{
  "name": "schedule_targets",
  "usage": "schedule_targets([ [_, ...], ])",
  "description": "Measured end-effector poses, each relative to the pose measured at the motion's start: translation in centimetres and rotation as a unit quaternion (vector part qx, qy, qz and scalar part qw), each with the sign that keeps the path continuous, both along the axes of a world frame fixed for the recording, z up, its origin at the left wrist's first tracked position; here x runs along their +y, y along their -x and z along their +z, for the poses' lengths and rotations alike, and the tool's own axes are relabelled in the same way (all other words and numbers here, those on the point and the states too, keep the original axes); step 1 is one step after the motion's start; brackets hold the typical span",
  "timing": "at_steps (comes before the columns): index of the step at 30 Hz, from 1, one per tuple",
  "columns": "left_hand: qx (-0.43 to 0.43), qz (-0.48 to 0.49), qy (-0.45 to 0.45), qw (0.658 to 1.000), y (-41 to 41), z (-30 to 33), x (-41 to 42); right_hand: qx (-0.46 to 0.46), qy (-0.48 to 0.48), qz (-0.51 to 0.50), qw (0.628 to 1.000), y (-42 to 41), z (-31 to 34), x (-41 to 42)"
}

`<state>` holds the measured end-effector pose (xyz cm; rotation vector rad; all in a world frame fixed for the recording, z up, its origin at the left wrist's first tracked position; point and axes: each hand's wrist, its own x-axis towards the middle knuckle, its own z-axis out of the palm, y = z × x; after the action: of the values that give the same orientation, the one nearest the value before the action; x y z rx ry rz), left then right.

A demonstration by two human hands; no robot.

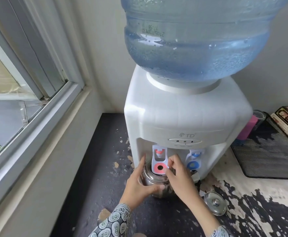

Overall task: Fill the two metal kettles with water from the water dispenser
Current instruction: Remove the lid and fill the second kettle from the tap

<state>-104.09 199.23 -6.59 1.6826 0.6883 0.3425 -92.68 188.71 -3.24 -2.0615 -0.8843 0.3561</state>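
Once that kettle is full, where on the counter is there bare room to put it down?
The dark counter between the window wall and the dispenser is bare. So is the peeling patch right of the lid, before the black mat. Under the taps it is crowded: kettle, both hands.

A white tabletop water dispenser is seen standing on a worn dark counter, topped by a large inverted blue water bottle that is partly filled. Two paddle taps are set in its front recess: a red one on the left and a blue one on the right. A shiny metal kettle is placed upright under the red tap, its mouth uncovered. Its round metal lid is laid flat on the counter to the right, knob upward. Only one kettle is visible.
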Motion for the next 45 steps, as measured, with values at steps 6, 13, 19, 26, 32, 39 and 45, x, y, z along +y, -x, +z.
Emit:
schedule_targets([
  [6,-0.001,-0.005,-0.006,1.000,0.0,0.0,0.0,0.141,-0.123,0.016,0.982,0.7,0.8,-1.0],
  [13,-0.003,-0.006,-0.008,1.000,0.0,0.2,0.0,0.154,-0.235,0.004,0.960,1.6,1.8,-1.2],
  [19,-0.005,-0.010,-0.004,1.000,0.0,0.4,0.0,0.177,-0.303,0.000,0.937,1.2,3.5,-0.6],
  [26,0.000,-0.019,-0.001,1.000,0.0,0.5,0.0,0.168,-0.321,-0.007,0.932,1.8,3.1,-0.7],
  [32,-0.001,-0.020,-0.007,1.000,0.0,0.7,0.0,0.184,-0.327,-0.022,0.927,1.8,2.8,-1.0],
  [39,-0.001,-0.023,-0.003,1.000,-0.1,0.5,0.1,0.195,-0.329,-0.023,0.924,1.7,2.5,-1.2],
  [45,0.001,-0.026,-0.004,1.000,-0.2,0.2,0.2,0.195,-0.339,-0.017,0.920,1.8,2.6,-1.2],
])
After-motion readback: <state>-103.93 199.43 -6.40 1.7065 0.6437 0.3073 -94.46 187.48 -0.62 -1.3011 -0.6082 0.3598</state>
